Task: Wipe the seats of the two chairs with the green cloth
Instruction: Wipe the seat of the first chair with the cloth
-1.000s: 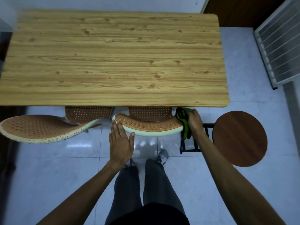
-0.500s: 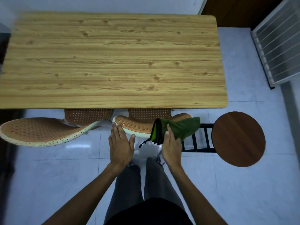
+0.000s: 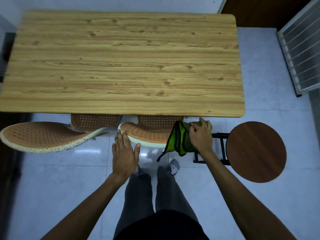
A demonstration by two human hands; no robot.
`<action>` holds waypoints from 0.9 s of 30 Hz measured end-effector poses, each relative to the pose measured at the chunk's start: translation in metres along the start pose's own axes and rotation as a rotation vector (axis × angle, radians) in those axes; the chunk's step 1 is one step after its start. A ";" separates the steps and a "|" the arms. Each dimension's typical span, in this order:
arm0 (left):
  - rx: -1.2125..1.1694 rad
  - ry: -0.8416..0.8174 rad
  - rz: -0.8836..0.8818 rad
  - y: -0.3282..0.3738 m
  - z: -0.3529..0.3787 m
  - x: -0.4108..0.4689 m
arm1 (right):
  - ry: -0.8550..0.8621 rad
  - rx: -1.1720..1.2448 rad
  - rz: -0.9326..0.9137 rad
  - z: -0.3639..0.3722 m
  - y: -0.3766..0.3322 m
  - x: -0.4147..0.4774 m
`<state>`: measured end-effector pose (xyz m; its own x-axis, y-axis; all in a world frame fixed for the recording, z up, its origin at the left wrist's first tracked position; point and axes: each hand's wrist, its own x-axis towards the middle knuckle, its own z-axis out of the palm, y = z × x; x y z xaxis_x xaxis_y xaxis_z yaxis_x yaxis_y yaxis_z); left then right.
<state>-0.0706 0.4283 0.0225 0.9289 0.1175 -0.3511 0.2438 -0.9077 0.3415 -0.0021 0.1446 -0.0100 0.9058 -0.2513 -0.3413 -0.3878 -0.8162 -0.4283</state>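
Observation:
Two orange perforated chairs are tucked under a wooden table. The right chair (image 3: 147, 134) shows its curved backrest with a white rim; its seat lies mostly hidden beneath the tabletop. My left hand (image 3: 124, 151) rests flat on that backrest's left end, fingers apart. My right hand (image 3: 200, 135) presses the green cloth (image 3: 180, 141) against the backrest's right end, and the cloth hangs over the rim. The left chair (image 3: 41, 135) stands at the left, its backrest bent toward me.
The wooden table (image 3: 121, 63) fills the upper view. A round dark-wood stool (image 3: 256, 151) on a black frame stands right of my right arm. A white rack (image 3: 301, 47) leans at the far right. My legs and feet are on the tiled floor (image 3: 52, 187).
My right hand carried the green cloth from the backrest's right end to its middle, then back to the right end. My left hand stayed on the backrest.

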 end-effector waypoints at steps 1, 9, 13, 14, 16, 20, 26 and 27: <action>-0.002 0.003 -0.002 0.000 0.000 0.000 | -0.070 0.023 0.018 -0.003 0.004 0.010; 0.051 0.013 -0.017 0.000 0.003 0.001 | -0.671 -0.259 0.025 -0.027 -0.007 0.069; 0.079 -0.003 -0.026 0.001 0.000 -0.001 | -0.755 -0.492 -0.156 -0.025 -0.019 0.049; 0.093 -0.008 -0.031 0.002 0.000 -0.001 | -0.761 -0.546 -0.266 -0.022 -0.024 0.043; 0.129 -0.025 -0.053 0.004 0.001 -0.001 | -0.793 -0.525 -0.425 -0.011 -0.041 0.026; 0.110 -0.031 -0.087 0.007 0.002 0.002 | -0.904 -0.395 -0.475 0.020 -0.076 0.005; 0.106 -0.014 -0.067 0.002 0.007 0.003 | -1.105 0.041 -0.329 0.057 -0.146 0.009; 0.123 -0.013 -0.063 0.002 0.009 0.004 | -1.143 0.138 -0.268 0.064 -0.153 0.012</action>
<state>-0.0690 0.4237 0.0142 0.9089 0.1714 -0.3801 0.2649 -0.9414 0.2089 0.0574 0.2999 -0.0016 0.3095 0.5884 -0.7470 -0.2871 -0.6910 -0.6633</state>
